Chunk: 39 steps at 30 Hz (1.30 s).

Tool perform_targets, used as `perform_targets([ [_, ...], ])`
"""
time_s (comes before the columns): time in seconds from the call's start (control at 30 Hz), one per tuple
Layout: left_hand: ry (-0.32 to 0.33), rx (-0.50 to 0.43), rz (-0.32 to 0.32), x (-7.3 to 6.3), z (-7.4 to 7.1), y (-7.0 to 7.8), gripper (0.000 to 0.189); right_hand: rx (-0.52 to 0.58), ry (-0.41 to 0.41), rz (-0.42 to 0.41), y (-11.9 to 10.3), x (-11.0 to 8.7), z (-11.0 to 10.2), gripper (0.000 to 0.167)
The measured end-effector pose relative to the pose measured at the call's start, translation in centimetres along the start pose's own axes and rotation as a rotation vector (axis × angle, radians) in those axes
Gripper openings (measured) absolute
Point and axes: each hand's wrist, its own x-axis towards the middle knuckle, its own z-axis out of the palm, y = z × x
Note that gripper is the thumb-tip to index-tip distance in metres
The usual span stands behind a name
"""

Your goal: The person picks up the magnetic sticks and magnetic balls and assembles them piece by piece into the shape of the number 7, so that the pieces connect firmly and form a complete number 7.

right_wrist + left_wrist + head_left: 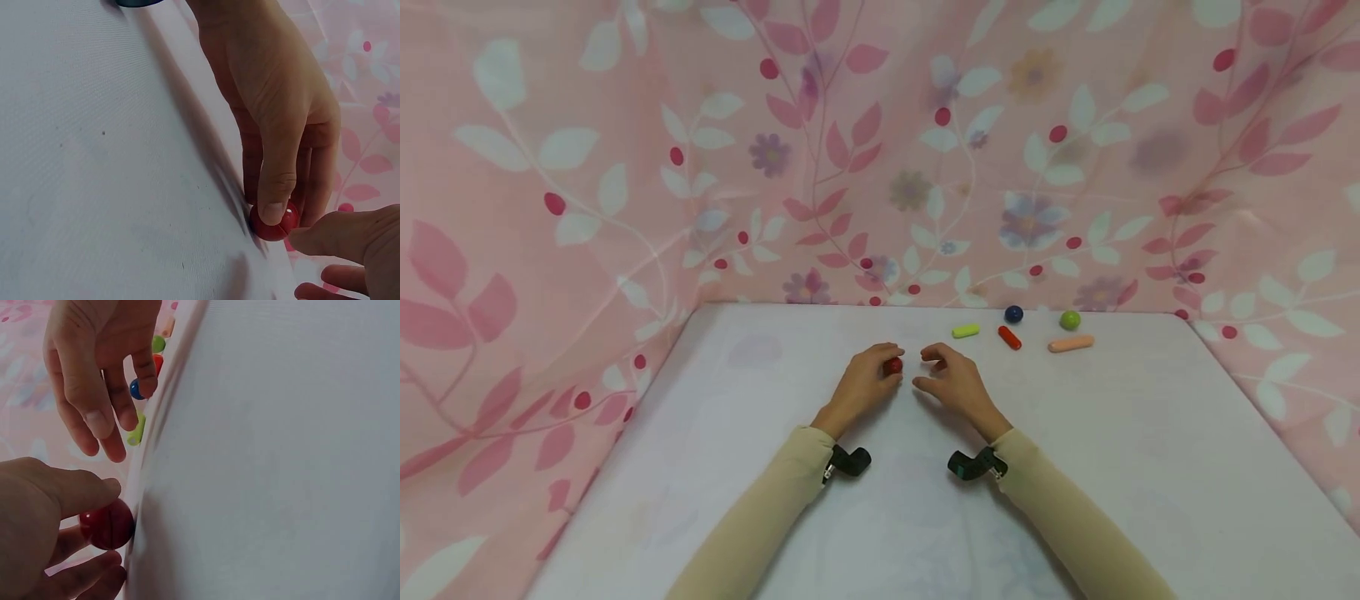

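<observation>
My left hand [863, 379] holds a glossy red ball [107, 525] low over the white table, with the thumb against its near side and the fingers curved around it. A thin dark line runs across the ball. In the head view the hand partly covers this ball. Just to the right, my right hand [953, 382] faces it with fingers loosely bent and nothing between them. The right wrist view has the right thumb [337, 236] overlapping the ball's edge, while the left wrist and head views show a gap between this hand and the ball.
Toward the back right of the white table [760, 500] lie a yellow-green stick [966, 331], a red stick [1010, 337], a peach stick [1071, 343], a dark blue ball [1013, 314] and a green ball [1070, 320]. Floral pink cloth [850, 208] hangs behind the table.
</observation>
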Motion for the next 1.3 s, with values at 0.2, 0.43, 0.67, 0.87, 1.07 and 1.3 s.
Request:
perform_targets([
  [0.2,0.052,0.043,0.008,-0.1,0.4,-0.1,0.034,0.022,-0.004,0.030,0.5,-0.7,-0.8,0.045],
  [0.43,0.163,-0.035,-0.038,-0.4,0.3,-0.8,0.031,0.043,-0.009,0.081,0.9,-1.2,-1.2,0.045],
  [0.67,0.160,-0.082,-0.068,-1.0,-0.1,-1.4,0.029,0.059,-0.019,0.120,1.2,-1.7,-1.3,0.044],
  [0.87,0.158,-0.178,-0.076,-1.2,-0.4,-1.7,0.031,0.063,-0.012,0.104,1.9,-1.6,-1.5,0.042],
  [1.07,0.138,-0.226,-0.105,-1.4,-0.4,-2.0,0.033,0.075,-0.011,0.122,2.2,-1.6,-1.6,0.041],
  [1.3,0.136,-0.244,-0.110,-1.8,-0.6,-2.3,0.035,0.080,-0.014,0.109,2.4,-1.7,-1.4,0.039],
])
